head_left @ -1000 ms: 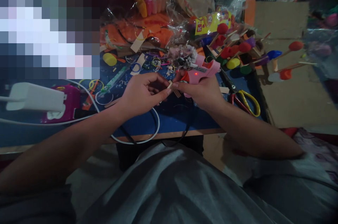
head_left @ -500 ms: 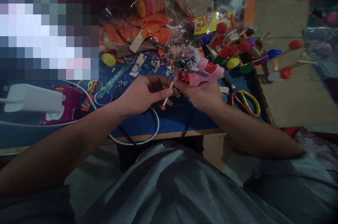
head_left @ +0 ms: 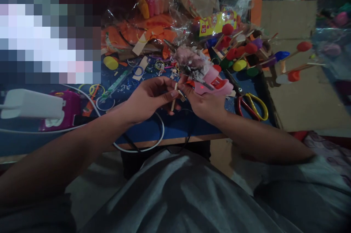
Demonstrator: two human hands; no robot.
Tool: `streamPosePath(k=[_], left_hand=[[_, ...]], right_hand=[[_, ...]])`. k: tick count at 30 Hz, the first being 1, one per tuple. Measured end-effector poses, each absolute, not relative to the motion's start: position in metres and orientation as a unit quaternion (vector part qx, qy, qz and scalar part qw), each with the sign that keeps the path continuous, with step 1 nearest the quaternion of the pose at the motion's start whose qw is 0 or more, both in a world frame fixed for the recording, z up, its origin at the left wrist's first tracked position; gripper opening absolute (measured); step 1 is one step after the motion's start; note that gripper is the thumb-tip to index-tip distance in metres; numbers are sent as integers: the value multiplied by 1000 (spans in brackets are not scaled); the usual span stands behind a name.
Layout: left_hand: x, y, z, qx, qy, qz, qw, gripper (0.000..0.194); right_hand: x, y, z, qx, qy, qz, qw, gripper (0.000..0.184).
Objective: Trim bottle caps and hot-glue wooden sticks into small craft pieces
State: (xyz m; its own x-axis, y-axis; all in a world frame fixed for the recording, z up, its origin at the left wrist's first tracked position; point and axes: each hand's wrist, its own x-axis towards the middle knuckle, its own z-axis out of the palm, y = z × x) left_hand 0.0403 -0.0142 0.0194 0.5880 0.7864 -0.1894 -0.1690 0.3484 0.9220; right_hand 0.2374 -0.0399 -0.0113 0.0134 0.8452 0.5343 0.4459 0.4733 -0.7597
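Observation:
Between the thumb and fingers of my left hand (head_left: 153, 97) is a thin pale wooden stick (head_left: 173, 102), held nearly upright over the table. My right hand (head_left: 207, 103) is closed around a pink glue gun (head_left: 212, 81) with a lit red light. Greyish fluff and scraps cover the upper part of the gun, and its orange nozzle end points toward the stick. By my right fingertips there is a small wooden piece (head_left: 181, 96); which hand grips it I cannot tell. My hands almost touch each other.
Scissors (head_left: 252, 106) with red and yellow handles lie right of my right hand. Painted wooden pieces with coloured round ends (head_left: 251, 48) are heaped behind. A white plug (head_left: 31, 105) in a purple socket stands at left, and a white cable (head_left: 162, 130) loops along the table's front edge.
The glue gun has tilted a little and its rear end has dipped toward me. The stick in my left hand has turned more upright. Both grips are kept.

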Motion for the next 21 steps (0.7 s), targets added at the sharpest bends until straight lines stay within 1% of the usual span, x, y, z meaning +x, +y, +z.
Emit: streamPosePath(k=[7,12,15,18,21], left_hand=[[41,-15,18,478,310,322,756,59],[42,-16,18,474,306,325,759,59],[42,-15,17,478,297,329,759,58],[40,-10,16,476,296,354,749,55],[37,-5,15,472,292,384,738,60]], right_hand=[[235,-43,-12,-482,-689,178,511,26],[237,-41,-14,-473,-694,185,510,23],[237,-42,-13,-482,-696,186,499,26],[235,-49,-9,-492,-692,220,480,24],[232,-55,-3,-484,-683,257,484,22]])
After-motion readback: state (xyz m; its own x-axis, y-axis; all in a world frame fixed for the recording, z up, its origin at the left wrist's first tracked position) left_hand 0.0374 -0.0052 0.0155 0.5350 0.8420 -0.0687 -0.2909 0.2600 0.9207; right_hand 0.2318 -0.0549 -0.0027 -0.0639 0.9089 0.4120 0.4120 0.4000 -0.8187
